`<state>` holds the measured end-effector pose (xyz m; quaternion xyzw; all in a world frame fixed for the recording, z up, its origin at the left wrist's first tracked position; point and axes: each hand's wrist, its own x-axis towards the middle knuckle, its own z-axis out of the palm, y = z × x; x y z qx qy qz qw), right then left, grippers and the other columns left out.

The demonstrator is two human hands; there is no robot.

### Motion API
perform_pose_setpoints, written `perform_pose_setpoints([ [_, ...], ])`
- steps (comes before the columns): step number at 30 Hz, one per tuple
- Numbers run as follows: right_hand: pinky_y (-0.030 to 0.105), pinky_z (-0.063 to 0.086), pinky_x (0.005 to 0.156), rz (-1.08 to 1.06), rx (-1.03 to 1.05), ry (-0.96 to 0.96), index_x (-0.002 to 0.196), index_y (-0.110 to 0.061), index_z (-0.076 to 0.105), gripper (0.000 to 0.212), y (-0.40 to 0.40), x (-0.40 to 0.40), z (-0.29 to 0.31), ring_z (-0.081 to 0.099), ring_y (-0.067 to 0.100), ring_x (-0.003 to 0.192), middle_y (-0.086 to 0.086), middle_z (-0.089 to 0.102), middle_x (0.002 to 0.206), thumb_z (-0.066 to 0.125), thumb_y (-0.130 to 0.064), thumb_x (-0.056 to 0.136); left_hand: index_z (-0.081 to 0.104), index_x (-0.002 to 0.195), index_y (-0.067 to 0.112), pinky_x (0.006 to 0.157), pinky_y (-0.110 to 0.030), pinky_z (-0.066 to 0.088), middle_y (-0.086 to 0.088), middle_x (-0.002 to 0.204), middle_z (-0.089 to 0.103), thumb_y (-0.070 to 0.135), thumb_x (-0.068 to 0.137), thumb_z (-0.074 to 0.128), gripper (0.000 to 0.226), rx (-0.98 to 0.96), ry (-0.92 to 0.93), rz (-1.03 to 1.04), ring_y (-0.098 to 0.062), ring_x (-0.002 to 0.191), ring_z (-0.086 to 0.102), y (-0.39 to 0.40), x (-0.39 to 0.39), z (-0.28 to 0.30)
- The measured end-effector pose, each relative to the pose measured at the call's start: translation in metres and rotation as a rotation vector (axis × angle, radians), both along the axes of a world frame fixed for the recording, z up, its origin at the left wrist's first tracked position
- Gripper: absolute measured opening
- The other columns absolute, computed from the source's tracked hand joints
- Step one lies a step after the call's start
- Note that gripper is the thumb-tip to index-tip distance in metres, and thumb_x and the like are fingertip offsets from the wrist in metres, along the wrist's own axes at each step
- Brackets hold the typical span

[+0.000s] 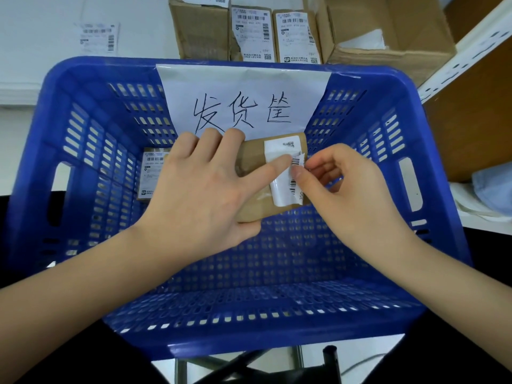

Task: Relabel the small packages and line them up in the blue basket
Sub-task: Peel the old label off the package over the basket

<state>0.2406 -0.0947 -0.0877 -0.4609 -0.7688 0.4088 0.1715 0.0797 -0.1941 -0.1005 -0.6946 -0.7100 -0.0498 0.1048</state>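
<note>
1. A small brown cardboard package [255,187] was held above the middle of the blue basket [83,87], just below the basket's far wall.
2. The left hand [199,189] gripped the package from its 9 o'clock side, fingers curled over the top edge, thumb under the bottom edge, and the forefinger laid flat on the white shipping label [282,173].
3. The right hand [349,189], at 3 o'clock of the package, pinched the label's lifted corner between thumb and forefinger; that barcode corner stood curled off the cardboard.
4. A second package [149,173], label upward, lay on the basket floor at 9 o'clock of the held one, against the left wall and partly hidden by the left hand.
5. A white paper sign [243,90] with handwritten characters hung over the far rim, at 12 o'clock of the held package.
6. The basket's walls and floor were slotted plastic, with a handle opening in each side wall.
7. Beyond the basket, at 12 o'clock, labelled cardboard parcels [249,34] stood in a row on a white tabletop [33,37].
8. An open cardboard box [388,31] sat at 1 o'clock.
9. A loose label sheet [99,37] lay on the tabletop at 11 o'clock.
10. A white shelf frame [465,51] rose at 2 o'clock, pale cloth [493,187] resting at its foot at 3 o'clock.
</note>
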Motion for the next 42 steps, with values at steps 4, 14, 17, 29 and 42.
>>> perform_pose_setpoints([
  [4, 0.014, 0.044, 0.063, 0.007, 0.017, -0.031, 0.086, -0.025, 0.055, 0.012, 0.000, -0.001, 0.001, 0.054, -0.003, 0.073, -0.013, 0.059, 0.074, 0.062, -0.035, 0.086, 0.044, 0.133, 0.032, 0.070, -0.043, 0.028, -0.021, 0.103, 0.057, 0.053, 0.063, 0.070, 0.078, 0.014, 0.010, -0.005, -0.033, 0.081, 0.051, 0.001, -0.001, 0.000],
  [14, 0.016, 0.039, 0.051, 0.080, -0.022, 0.007, 0.070, -0.012, 0.057, 0.023, 0.012, -0.010, 0.015, 0.045, 0.004, 0.052, 0.005, 0.058, 0.061, 0.064, -0.026, 0.086, 0.046, 0.135, 0.032, 0.071, -0.042, 0.032, -0.020, 0.108, 0.057, 0.055, 0.066, 0.065, 0.075, 0.075, -0.030, -0.011, -0.033, 0.084, 0.053, 0.002, -0.007, 0.001],
  [17, 0.014, 0.039, 0.054, 0.093, 0.010, 0.117, 0.072, -0.014, 0.057, 0.018, 0.013, -0.010, 0.019, 0.049, 0.004, 0.056, -0.005, 0.057, 0.062, 0.064, -0.020, 0.088, 0.042, 0.137, 0.034, 0.072, -0.041, 0.032, -0.020, 0.109, 0.057, 0.054, 0.068, 0.062, 0.075, 0.113, -0.041, -0.014, -0.033, 0.086, 0.053, 0.005, -0.011, 0.002],
  [29, 0.016, 0.051, 0.058, 0.030, -0.154, 0.239, 0.082, -0.018, 0.068, 0.003, 0.016, -0.011, 0.030, 0.062, 0.002, 0.063, -0.001, 0.070, 0.073, 0.068, -0.018, 0.085, 0.039, 0.140, 0.034, 0.072, -0.041, 0.031, -0.022, 0.113, 0.059, 0.054, 0.074, 0.061, 0.073, 0.159, 0.045, -0.058, -0.033, 0.087, 0.052, 0.007, -0.019, 0.005],
  [42, 0.021, 0.054, 0.070, 0.060, -0.198, 0.261, 0.083, -0.024, 0.071, 0.012, 0.019, -0.011, 0.029, 0.066, 0.007, 0.075, -0.001, 0.073, 0.081, 0.063, -0.018, 0.088, 0.038, 0.141, 0.032, 0.073, -0.042, 0.030, -0.023, 0.113, 0.058, 0.056, 0.070, 0.065, 0.079, 0.130, 0.069, -0.071, -0.034, 0.088, 0.055, 0.005, -0.018, 0.004],
])
